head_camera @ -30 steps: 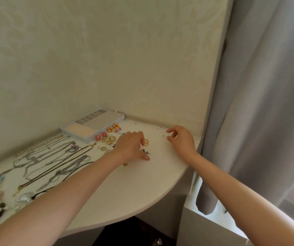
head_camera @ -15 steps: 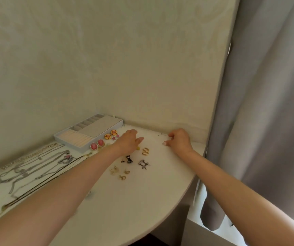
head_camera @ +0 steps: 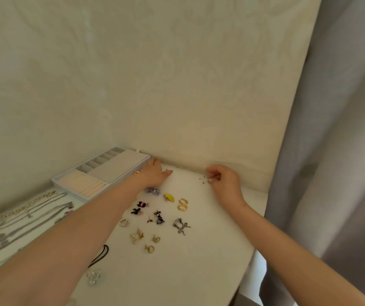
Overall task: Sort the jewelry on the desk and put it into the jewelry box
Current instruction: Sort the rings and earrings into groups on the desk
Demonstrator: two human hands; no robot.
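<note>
A pale blue jewelry box point(head_camera: 93, 171) with grey and cream compartments stands open against the back wall. My left hand point(head_camera: 155, 174) lies flat with straight fingers at the box's right end, over a small gold piece. My right hand point(head_camera: 224, 180) has its fingers curled down over some tiny studs point(head_camera: 203, 179) near the wall; whether it pinches one is unclear. Between my arms lie several earrings: gold hoops point(head_camera: 182, 204), a yellow piece point(head_camera: 169, 197), black bows point(head_camera: 140, 207), a silver bow point(head_camera: 181, 225) and small gold ones point(head_camera: 143, 240).
Several silver and gold chains point(head_camera: 20, 215) are laid out on the white desk point(head_camera: 199, 272) to the left. A black cord and a clear pendant point(head_camera: 94, 276) lie near my left forearm. The desk's curved edge runs at right, beside a grey curtain point(head_camera: 331, 173).
My left hand has moved back toward the box's right end, uncovering the earrings. My right hand stayed by the tiny studs. The view has tilted, so the desk sits lower.
</note>
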